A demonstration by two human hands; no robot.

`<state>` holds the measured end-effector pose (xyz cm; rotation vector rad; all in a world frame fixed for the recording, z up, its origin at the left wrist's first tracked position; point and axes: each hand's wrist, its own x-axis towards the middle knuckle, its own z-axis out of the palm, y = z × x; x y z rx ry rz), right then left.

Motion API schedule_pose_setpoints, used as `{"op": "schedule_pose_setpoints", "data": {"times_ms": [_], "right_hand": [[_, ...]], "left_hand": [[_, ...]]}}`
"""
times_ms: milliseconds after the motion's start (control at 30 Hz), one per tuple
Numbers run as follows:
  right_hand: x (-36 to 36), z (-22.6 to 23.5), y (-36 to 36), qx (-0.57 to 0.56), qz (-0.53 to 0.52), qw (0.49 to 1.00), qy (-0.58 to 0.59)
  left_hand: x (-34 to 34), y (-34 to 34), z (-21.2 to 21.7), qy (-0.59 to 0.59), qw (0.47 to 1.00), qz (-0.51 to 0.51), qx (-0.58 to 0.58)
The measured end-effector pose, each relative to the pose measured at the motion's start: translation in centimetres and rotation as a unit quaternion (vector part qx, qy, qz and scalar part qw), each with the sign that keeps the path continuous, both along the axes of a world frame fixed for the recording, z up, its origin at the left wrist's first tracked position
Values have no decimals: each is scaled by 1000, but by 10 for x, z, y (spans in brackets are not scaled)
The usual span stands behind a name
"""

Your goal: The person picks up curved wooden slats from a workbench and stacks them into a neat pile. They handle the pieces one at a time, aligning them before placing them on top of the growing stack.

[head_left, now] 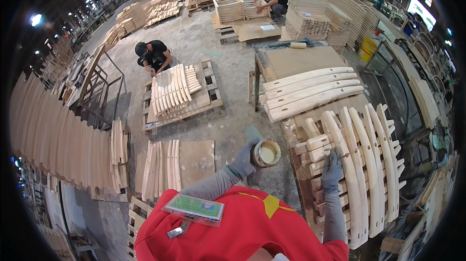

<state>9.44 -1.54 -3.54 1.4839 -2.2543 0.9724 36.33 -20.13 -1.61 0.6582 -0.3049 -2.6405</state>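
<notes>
My left hand [242, 160], in a grey glove, is closed round a round tub [266, 153] of cream-coloured paste, held upright beside the workbench. My right hand [332, 168], gloved too, lies against the left edge of a curved wooden slat [343, 164] on the bench. Its fingers point away from me and look stretched out; no tool shows in it. Several such curved slats with small dark slots lie side by side across shorter wooden pieces [318, 143]. Farther up the bench, another row of curved slats [313, 91] lies crosswise.
A pallet [216, 97] with stacked slats stands ahead to the left, a person [154, 56] crouching behind it. Another person [275, 0] squats farther back by wooden frames. Long boards [58, 135] stand at the left. A yellow bucket [367, 48] is beyond the bench.
</notes>
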Motion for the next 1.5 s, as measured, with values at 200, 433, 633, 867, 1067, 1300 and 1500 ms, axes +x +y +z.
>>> {"op": "schedule_pose_setpoints", "data": {"times_ms": [200, 433, 633, 867, 1067, 1300, 1500], "right_hand": [[1, -2, 0, 6, -15, 1000, -19], [0, -1, -1, 15, -18, 1000, -9], [2, 0, -2, 13, -15, 1000, 11], [5, 4, -2, 19, -10, 1000, 9], [3, 3, 0, 17, -18, 1000, 1], [2, 2, -1, 19, -3, 999, 31], [2, 2, 0, 18, 0, 1000, 23]], "left_hand": [[-1, -2, 5, -42, 999, 23, 22], [1, 5, 12, -28, 999, 17, -2], [15, 7, -5, 5, 1000, 25, -4], [23, 11, -7, -16, 998, 56, -1], [22, 11, -1, -38, 998, 53, -6], [26, 16, -1, -13, 998, 54, 19], [28, 20, 4, 11, 999, 50, 3]]}}
